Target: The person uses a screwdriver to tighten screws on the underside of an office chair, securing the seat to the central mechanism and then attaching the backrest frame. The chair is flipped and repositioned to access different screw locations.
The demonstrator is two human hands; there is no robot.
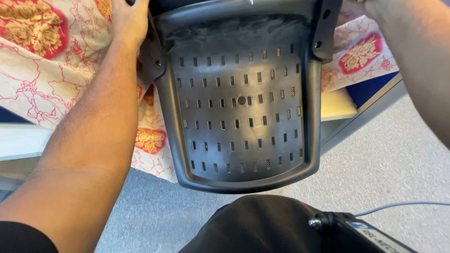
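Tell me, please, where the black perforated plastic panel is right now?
In the head view, the black perforated panel sits centre frame, between both forearms, over the floral cloth.

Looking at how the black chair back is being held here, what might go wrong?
The black perforated chair back overhangs the table edge, gripped only at its far end by the left hand; it could tip down. Its frame may snag the floral cloth. The right hand is barely visible.

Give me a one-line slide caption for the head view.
Both hands, left and right, grip a black perforated plastic panel over a floral cloth.
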